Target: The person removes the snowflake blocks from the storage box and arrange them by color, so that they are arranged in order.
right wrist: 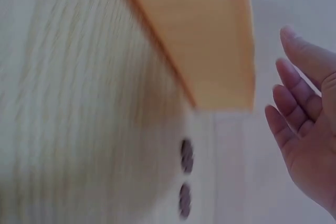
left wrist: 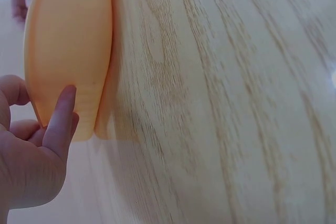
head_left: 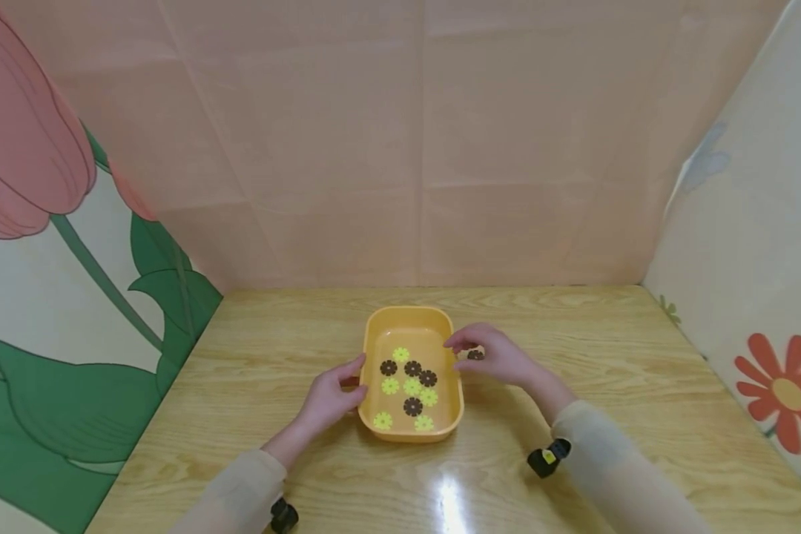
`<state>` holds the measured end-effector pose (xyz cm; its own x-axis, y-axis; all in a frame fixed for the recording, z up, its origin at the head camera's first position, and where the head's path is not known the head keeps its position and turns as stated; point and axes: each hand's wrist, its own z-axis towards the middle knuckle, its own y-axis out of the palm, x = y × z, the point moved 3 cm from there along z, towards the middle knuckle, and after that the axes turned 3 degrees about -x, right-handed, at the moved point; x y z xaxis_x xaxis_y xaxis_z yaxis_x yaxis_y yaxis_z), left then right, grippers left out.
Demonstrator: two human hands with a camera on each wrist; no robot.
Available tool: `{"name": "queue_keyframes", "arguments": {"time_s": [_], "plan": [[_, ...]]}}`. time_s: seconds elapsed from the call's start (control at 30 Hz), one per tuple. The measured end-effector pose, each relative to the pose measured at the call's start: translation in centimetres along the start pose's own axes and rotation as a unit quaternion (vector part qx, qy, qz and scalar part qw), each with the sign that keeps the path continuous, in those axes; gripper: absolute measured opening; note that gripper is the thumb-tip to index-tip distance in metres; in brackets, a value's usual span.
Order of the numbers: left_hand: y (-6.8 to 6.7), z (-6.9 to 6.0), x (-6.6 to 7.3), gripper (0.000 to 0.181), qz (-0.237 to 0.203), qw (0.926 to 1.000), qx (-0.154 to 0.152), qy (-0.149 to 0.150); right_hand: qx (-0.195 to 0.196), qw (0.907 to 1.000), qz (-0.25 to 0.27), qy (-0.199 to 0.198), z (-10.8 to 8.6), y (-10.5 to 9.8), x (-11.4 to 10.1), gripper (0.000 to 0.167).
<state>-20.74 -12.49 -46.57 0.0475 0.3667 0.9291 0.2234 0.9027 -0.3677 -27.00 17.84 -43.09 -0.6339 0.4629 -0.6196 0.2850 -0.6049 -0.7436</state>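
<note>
A yellow-orange tray point(head_left: 410, 321) stands on the table, holding several flat flower-shaped pieces, some lime yellow point(head_left: 390, 386) and some dark brown point(head_left: 412, 406). At its left side is my left hand point(head_left: 332, 391), thumb and fingertips touching the outer wall; the left wrist view shows fingers point(left wrist: 59, 121) against that wall point(left wrist: 73, 35). My right hand point(head_left: 497, 356) hovers by the right rim, fingers loosely bent. Nothing shows between them in the right wrist view. Beneath this hand a dark brown flower piece point(head_left: 476, 355) is partly hidden; two dark pieces point(right wrist: 186, 156) appear below the tray's corner in the right wrist view.
The wood-grain table point(head_left: 274, 334) meets a pinkish covered wall point(head_left: 414, 148) behind. Side panels carry a tulip picture point(head_left: 27, 126) on the left and a red flower point(head_left: 788, 393) on the right. Each wrist wears a small black camera point(head_left: 544, 461).
</note>
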Motion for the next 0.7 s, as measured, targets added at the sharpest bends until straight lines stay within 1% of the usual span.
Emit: {"name": "queue_keyframes", "arguments": {"time_s": [0.13,0.2,0.33,0.37,0.43,0.57,0.63,0.7], "plan": [[0.0,0.0,0.0,0.056,-0.004,1.0000,-0.002,0.002,-0.037,0.9987,-0.002,-0.035,1.1,0.8,-1.6,0.036],[0.0,0.0,0.0,0.056,-0.007,1.0000,-0.002,0.005,-0.055,0.9970,-0.014,-0.053,1.6,1.4,-2.0,0.036],[0.0,0.0,-0.2,0.056,-0.007,1.0000,-0.002,0.004,-0.096,0.9900,-0.027,-0.100,2.6,2.6,-2.7,0.035],[0.0,0.0,-0.2,0.056,-0.006,1.0000,-0.002,0.004,-0.107,0.9883,-0.027,-0.105,2.8,2.9,-2.7,0.035],[0.0,0.1,-0.3,0.057,-0.006,1.0000,-0.003,0.003,-0.131,0.9853,-0.025,-0.107,3.1,3.5,-2.9,0.037],[0.0,0.2,-0.3,0.057,-0.009,0.9999,-0.005,0.007,-0.174,0.9809,-0.032,-0.080,3.7,4.4,-3.0,0.040],[0.0,0.2,-0.3,0.057,-0.010,0.9999,-0.006,0.011,-0.193,0.9776,-0.036,-0.075,3.9,4.8,-3.0,0.042],[0.0,0.2,-0.3,0.057,-0.010,0.9998,-0.006,0.014,-0.208,0.9740,-0.045,-0.078,4.0,5.1,-3.1,0.042]]}}
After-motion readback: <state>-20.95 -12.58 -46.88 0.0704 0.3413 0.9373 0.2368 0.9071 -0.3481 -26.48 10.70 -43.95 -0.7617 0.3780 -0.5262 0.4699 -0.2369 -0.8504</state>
